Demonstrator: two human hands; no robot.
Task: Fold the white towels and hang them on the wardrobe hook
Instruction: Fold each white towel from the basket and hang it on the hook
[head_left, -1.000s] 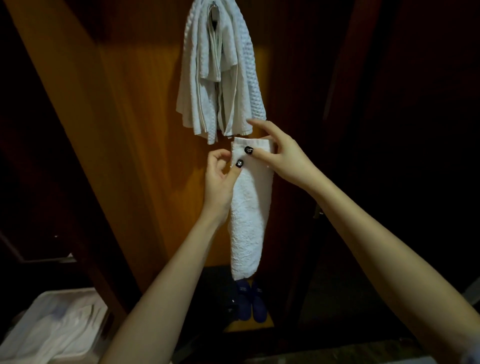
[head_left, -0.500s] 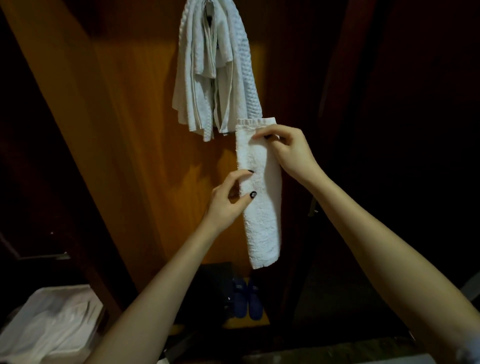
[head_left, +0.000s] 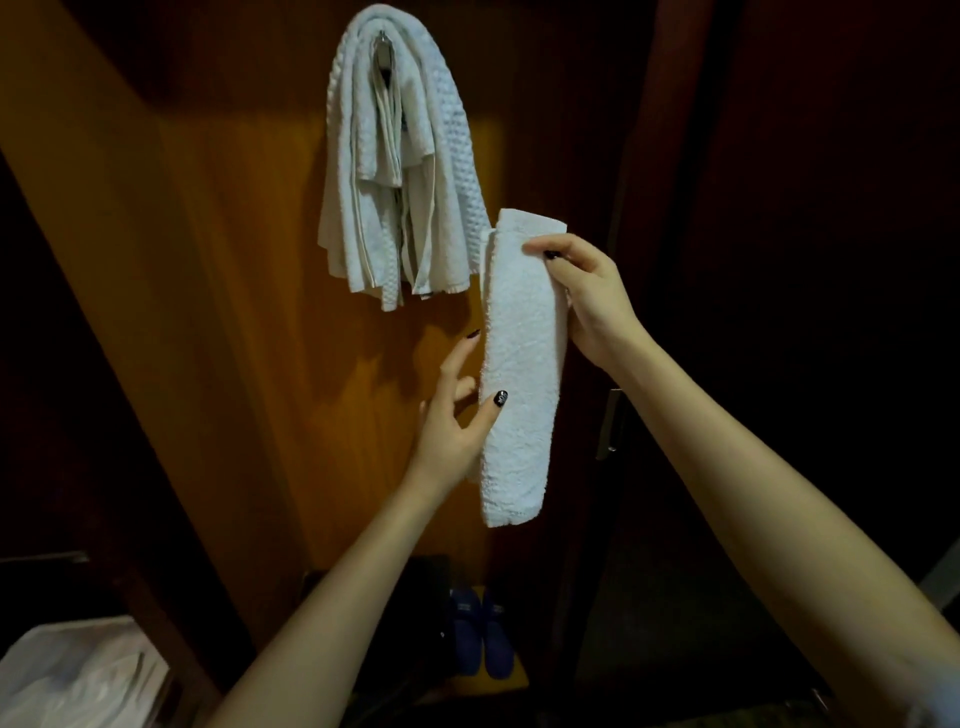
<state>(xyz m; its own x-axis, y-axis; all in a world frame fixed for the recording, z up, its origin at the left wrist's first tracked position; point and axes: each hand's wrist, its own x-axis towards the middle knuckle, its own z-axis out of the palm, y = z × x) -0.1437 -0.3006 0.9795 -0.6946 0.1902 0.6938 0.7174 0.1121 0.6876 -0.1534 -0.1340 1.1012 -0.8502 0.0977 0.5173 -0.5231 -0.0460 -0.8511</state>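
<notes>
Centrally, the folded towel (head_left: 519, 364) is held upright before the wooden wardrobe panel (head_left: 234, 312), just below and to the right of the hung towels (head_left: 395, 171) draped over the hook (head_left: 382, 39). Its upper part is pinched by the right hand (head_left: 587, 296), fingers curled. The left hand (head_left: 457, 415) is spread open, with its thumb laid on the nubby terry front. Blue slippers (head_left: 480, 639) are seen on the wardrobe floor, and white cloth (head_left: 78, 675) is piled at lower left.

Folded white towel (head_left: 522, 364) upright, beside hung towels (head_left: 395, 171)
</notes>
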